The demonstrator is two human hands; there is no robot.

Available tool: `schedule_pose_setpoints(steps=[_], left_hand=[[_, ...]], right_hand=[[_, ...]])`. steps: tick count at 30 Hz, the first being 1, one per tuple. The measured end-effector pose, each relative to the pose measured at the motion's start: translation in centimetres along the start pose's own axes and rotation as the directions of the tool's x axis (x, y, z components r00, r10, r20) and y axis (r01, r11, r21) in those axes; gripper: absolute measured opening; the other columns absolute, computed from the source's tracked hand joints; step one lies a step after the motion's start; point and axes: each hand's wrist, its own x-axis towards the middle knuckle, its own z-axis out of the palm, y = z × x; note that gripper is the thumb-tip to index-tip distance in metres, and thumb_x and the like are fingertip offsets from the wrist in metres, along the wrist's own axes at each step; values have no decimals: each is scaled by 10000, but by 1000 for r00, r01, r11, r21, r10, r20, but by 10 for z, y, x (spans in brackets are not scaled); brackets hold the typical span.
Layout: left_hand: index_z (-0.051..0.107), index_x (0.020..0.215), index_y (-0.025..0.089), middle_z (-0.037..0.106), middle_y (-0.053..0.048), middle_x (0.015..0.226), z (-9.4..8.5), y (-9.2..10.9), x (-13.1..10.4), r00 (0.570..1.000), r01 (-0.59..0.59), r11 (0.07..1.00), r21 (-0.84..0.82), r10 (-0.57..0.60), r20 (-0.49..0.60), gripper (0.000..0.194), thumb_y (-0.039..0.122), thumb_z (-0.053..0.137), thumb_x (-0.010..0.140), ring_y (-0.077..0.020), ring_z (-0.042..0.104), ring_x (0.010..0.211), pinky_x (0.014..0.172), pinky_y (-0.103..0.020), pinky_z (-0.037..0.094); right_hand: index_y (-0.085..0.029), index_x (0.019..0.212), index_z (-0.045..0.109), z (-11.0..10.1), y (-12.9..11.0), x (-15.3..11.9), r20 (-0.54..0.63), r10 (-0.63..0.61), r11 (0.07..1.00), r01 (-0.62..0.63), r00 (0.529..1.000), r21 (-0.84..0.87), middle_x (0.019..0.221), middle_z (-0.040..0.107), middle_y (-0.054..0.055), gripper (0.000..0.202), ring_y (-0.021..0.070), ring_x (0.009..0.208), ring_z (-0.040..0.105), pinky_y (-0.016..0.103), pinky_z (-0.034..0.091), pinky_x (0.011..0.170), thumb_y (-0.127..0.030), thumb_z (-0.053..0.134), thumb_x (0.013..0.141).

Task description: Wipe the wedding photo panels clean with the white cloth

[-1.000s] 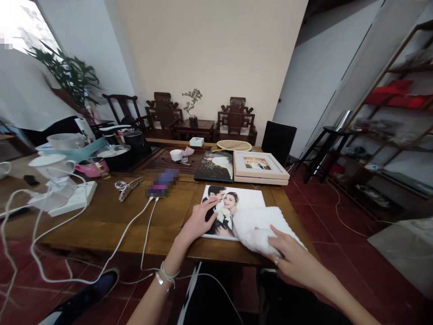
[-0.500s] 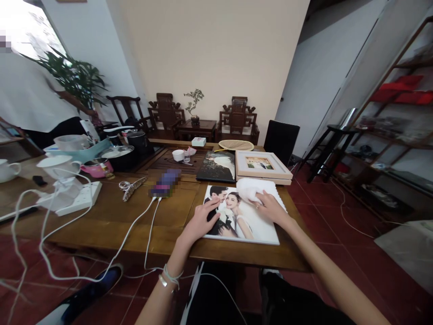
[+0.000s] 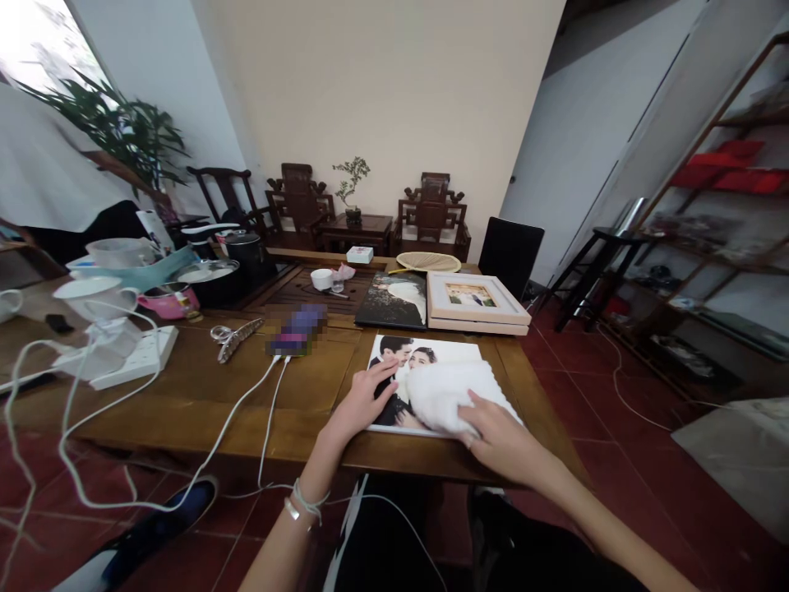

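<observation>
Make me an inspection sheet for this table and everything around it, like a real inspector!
Surface: wooden table, spills: nothing seen
Things in hand: wedding photo lying flat, partly under white cloth
Clutter: phone, hair clip, power strip
Hands: left hand open on photo; right hand gripping cloth
Cables: white cables run from phone over the near edge
Surroundings: person in white top, wooden chairs, black stool

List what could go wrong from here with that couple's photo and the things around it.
The left hand rests bare on the printed photo, so its fingers might leave smudges.
The right hand presses a white cloth there; trapped grit, if any, could scratch it.
White cables hang over the table's front edge; a snag might drag the phone.
</observation>
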Motion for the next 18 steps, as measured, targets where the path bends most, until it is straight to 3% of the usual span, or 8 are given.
schedule_pose_setpoints(steps=[6, 9, 13, 18], left_hand=[[520, 1217, 243, 489, -52, 1314, -2, 5, -1, 1000, 11, 1000, 7, -11, -5, 370, 313, 440, 862, -214, 423, 1233, 1025, -414, 325], [526, 1212, 242, 496, -52, 1307, -3, 8, -1, 1000, 13, 1000, 3, -13, -8, 365, 306, 439, 864, -211, 434, 1223, 1025, -410, 325], [534, 1204, 240, 515, -60, 1288, -4, 10, 0, 1000, 13, 1000, 1, -13, -17, 360, 291, 450, 857, -212, 452, 1207, 1021, -408, 330], [540, 1195, 243, 510, -55, 1294, -3, 9, -1, 1000, 14, 1000, 12, -14, -25, 352, 291, 444, 860, -213, 449, 1210, 1016, -414, 333]], right_hand=[[-217, 975, 602, 2, 62, 59, -216, 31, 996, -48, 976, -77, 1035, 643, 39, 278, 237, 1003, 552, 408, 298, 986, -136, 395, 810], [-229, 989, 596, 0, 75, 76, -281, 39, 995, -62, 959, -73, 1069, 637, 30, 297, 224, 970, 565, 407, 279, 995, -117, 388, 808], [-189, 891, 605, 7, 63, 69, -300, 18, 994, -49, 954, -94, 1012, 649, 66, 253, 230, 998, 547, 431, 226, 1026, -100, 393, 785], [-160, 832, 598, 18, 29, 28, -244, -107, 988, 75, 964, -138, 1200, 548, 149, 206, 250, 1220, 386, 483, 200, 1047, -91, 442, 718]])
